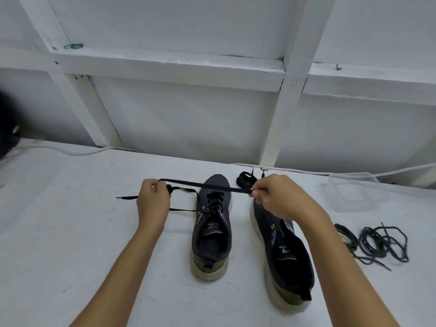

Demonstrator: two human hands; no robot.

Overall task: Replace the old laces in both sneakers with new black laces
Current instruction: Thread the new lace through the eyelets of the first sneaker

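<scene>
Fingers of both hands were pinched on one flat black lace (207,185), stretched nearly level between them above the toe of the left sneaker (211,228). The left hand (152,199) sat at about nine o'clock from that toe, thumb and forefinger curled round a small loop of lace. The right hand (274,195) sat at about three o'clock, its fingertips nipping the lace's far end. From the left hand two loose stretches ran on: one tip lay on the white table (70,220) pointing toward nine o'clock, and another stretch led back to the shoe's upper eyelets.

The left sneaker already carried black lacing over its tongue. It lay with its long axis running from six to twelve o'clock, toe toward the wall and heel toward the person. The right sneaker (283,251) lay just beside it at three o'clock, toe also away but tilted slightly toward eleven, partly under the right wrist; I could not tell whether its eyelets held any lace. A folded black lace (245,179) rested beyond its toe at twelve o'clock, and a tangle of dark cords (379,244), probably the old laces, lay well apart at three o'clock.

To my eye, the risk lay in the tension: pulling unevenly could leave the two ends of different lengths, or drag the light shoe sideways. A slipped pinch could also let the loop fall open.
</scene>
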